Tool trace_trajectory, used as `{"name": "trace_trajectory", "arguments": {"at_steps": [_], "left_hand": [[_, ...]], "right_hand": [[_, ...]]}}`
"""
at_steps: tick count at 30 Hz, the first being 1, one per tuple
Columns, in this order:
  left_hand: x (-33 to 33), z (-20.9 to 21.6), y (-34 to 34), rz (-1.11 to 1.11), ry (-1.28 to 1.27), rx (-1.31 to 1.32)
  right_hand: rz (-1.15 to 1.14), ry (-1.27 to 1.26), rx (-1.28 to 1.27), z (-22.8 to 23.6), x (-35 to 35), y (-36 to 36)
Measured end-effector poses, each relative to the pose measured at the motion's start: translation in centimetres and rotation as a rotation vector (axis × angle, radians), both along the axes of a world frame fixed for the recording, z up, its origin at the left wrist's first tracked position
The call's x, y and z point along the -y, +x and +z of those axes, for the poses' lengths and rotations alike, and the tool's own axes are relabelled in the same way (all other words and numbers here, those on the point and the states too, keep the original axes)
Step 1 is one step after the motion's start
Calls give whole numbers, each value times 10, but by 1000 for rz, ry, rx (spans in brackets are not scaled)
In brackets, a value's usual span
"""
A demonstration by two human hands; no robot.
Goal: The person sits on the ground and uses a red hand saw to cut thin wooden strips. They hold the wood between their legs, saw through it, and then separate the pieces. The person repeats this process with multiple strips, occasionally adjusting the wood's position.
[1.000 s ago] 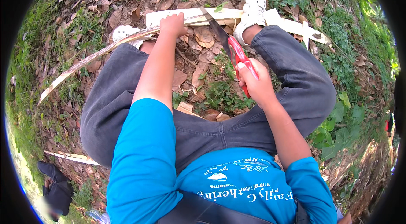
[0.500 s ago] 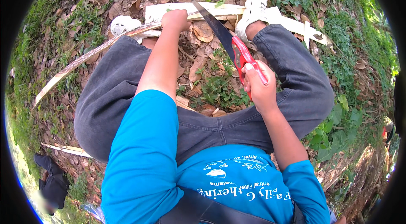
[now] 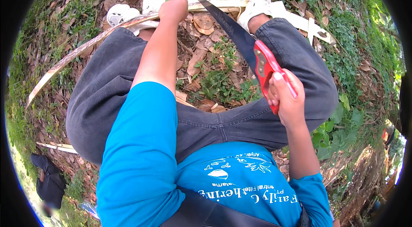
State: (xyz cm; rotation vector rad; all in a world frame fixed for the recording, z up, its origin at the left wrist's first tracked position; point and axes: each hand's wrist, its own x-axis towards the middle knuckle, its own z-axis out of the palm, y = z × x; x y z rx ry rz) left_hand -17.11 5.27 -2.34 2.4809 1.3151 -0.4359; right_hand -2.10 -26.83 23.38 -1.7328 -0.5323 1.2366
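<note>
A hand saw (image 3: 235,34) with a dark blade and a red handle is gripped in my right hand (image 3: 286,94), over my right thigh. Its blade slants up and left, with the tip at the wood near my left hand. My left hand (image 3: 174,11) is closed around a long, thin strip of wood (image 3: 88,46) with bark along it, which stretches from the far left toward my right shoe. Behind the strip lies a wide pale board (image 3: 152,2). The underside of my left hand's grip is hidden.
My white shoes (image 3: 122,15) stand either side of the work, knees spread. More pale wood pieces (image 3: 300,25) lie past my right foot. Dry leaves (image 3: 204,23) and green plants cover the ground. A person in dark clothes (image 3: 49,184) is at the lower left.
My right hand has drawn the saw back toward me and to the right, so its handle sits lower. My left hand still holds the wood strip.
</note>
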Motion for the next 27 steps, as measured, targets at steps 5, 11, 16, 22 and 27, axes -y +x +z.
{"name": "trace_trajectory", "arguments": {"at_steps": [5,11,16,22,27], "left_hand": [[3,-11,-3,9,56,21],[-4,4,4,23,17,4],[-3,2,4,30,-35,-33],[-2,1,4,12,-29,-22],[-4,-6,-1,47,-32,-33]], "right_hand": [[31,42,34,-17,-11,5],[-30,81,107,-109,-100,-8],[23,99,190,-131,-72,-16],[49,23,205,-62,-4,-27],[-17,8,54,-11,17,-13]]}}
